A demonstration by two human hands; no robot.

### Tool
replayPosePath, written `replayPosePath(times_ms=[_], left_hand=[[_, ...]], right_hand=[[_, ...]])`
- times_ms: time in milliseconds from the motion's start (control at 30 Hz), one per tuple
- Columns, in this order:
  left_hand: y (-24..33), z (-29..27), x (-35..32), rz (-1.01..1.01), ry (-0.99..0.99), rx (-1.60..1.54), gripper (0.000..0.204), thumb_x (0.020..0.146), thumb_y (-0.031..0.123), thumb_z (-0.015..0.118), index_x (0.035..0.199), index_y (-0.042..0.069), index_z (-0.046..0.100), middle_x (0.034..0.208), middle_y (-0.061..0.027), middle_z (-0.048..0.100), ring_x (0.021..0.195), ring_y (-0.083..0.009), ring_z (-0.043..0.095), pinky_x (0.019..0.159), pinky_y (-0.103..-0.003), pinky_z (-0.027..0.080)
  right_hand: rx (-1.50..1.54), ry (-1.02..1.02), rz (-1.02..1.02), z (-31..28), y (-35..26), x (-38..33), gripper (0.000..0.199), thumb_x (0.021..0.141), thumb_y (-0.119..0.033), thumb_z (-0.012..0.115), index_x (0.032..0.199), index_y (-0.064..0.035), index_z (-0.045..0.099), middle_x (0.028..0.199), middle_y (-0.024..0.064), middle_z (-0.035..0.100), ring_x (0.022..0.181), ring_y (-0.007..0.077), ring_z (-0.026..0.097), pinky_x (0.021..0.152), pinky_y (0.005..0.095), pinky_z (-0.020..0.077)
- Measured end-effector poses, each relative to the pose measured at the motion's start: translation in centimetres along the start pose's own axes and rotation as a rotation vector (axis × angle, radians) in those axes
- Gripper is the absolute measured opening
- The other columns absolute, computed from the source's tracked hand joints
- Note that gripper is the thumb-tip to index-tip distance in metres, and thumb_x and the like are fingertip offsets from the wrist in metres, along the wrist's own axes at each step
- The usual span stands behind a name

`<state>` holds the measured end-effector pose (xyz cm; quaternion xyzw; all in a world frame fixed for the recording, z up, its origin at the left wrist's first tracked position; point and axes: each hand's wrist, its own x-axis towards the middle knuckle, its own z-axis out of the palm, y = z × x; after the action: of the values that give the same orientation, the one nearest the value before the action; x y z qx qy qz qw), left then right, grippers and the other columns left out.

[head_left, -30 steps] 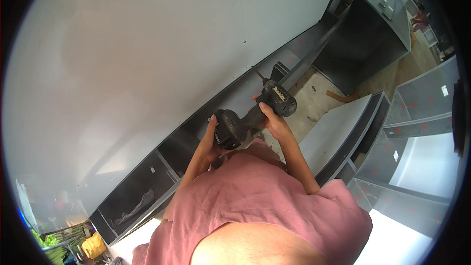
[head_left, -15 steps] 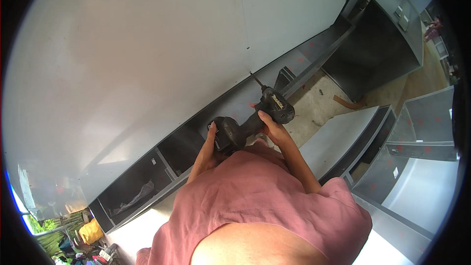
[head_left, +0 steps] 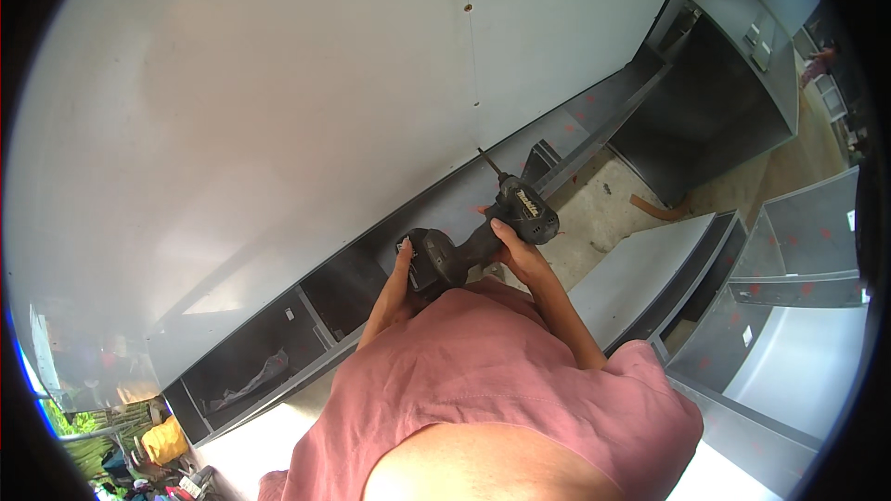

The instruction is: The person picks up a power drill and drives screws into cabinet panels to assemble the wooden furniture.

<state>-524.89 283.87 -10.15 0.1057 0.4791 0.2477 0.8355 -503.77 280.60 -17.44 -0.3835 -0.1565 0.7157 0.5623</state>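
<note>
A black cordless impact driver (head_left: 478, 239) lies across the front of my body, its long bit pointing up at the lower edge of a big pale panel (head_left: 278, 111). My right hand (head_left: 516, 246) is wrapped round its grip just below the motor housing. On the battery end rests my left hand (head_left: 401, 274), fingers closed over the base. The bit's tip is close to the panel's edge; whether they touch I cannot tell. Two screw holes show above along a thin line on the panel, the upper one (head_left: 468, 8) larger.
Under the panel runs a dark grey cabinet frame (head_left: 320, 311) with open compartments, one holding clear plastic. At right stand a dark cabinet box (head_left: 705, 102) and further grey cabinet parts (head_left: 807, 241). A brown curved strip (head_left: 655, 209) lies on the floor. A yellow bag (head_left: 165, 440) sits lower left.
The panel and its holes appear slightly lower in view. The driver has shifted slightly too, its bit still near the panel's edge. Both hands keep their hold.
</note>
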Motion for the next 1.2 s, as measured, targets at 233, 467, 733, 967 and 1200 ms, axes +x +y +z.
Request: replayPosePath(times_ms=[233,467,733,967,1200], left_hand=[[0.1,0.8,-2.3,0.088,-0.061,0.140,0.065,0.090,0.060,0.040,0.130,0.009,0.045,0.126,-0.0115,0.052,0.114,-0.0271,0.052,0.099,-0.042,0.041],[2.4,3.6,-5.2,0.204,-0.218,0.141,0.072,0.089,0.066,0.033,0.131,0.008,0.044,0.125,-0.0112,0.053,0.113,-0.0241,0.053,0.096,-0.039,0.043],[4.8,4.9,-6.5,0.414,-0.239,0.288,0.075,0.088,0.067,0.033,0.133,0.007,0.041,0.123,-0.0126,0.053,0.110,-0.0214,0.055,0.092,-0.034,0.047],[4.5,4.9,-7.2,0.483,-0.261,0.235,0.071,0.091,0.062,0.034,0.132,0.006,0.041,0.124,-0.0125,0.053,0.111,-0.0224,0.055,0.095,-0.035,0.045],[4.9,5.1,-7.1,0.534,-0.196,0.288,0.067,0.093,0.058,0.034,0.132,0.005,0.043,0.123,-0.0125,0.054,0.111,-0.0215,0.055,0.095,-0.034,0.045]], right_hand=[[-0.103,0.128,-0.151,3.2,-3.0,-3.6,0.043,0.087,-0.026,0.063,0.124,-0.0095,0.049,0.111,0.0048,0.055,0.100,0.0142,0.055,0.088,0.0334,0.0465],[-0.422,-0.129,-0.569,8.6,-10.6,-5.8,0.052,0.079,-0.022,0.074,0.121,-0.0044,0.049,0.096,0.0019,0.062,0.092,0.0113,0.057,0.082,0.0255,0.0450],[-0.399,-0.226,-0.713,11.7,-13.3,-6.0,0.056,0.075,-0.019,0.077,0.120,-0.0041,0.047,0.104,0.0040,0.059,0.092,0.0126,0.058,0.077,0.0260,0.0483],[-0.507,-0.252,-0.679,11.4,-13.0,-5.6,0.058,0.076,-0.017,0.075,0.123,-0.0054,0.044,0.109,0.0056,0.058,0.094,0.0137,0.059,0.080,0.0277,0.0488],[-0.448,-0.141,-0.737,12.7,-13.0,-5.9,0.059,0.075,-0.032,0.076,0.118,-0.0024,0.051,0.095,0.0070,0.063,0.090,0.0128,0.059,0.081,0.0263,0.0454]])
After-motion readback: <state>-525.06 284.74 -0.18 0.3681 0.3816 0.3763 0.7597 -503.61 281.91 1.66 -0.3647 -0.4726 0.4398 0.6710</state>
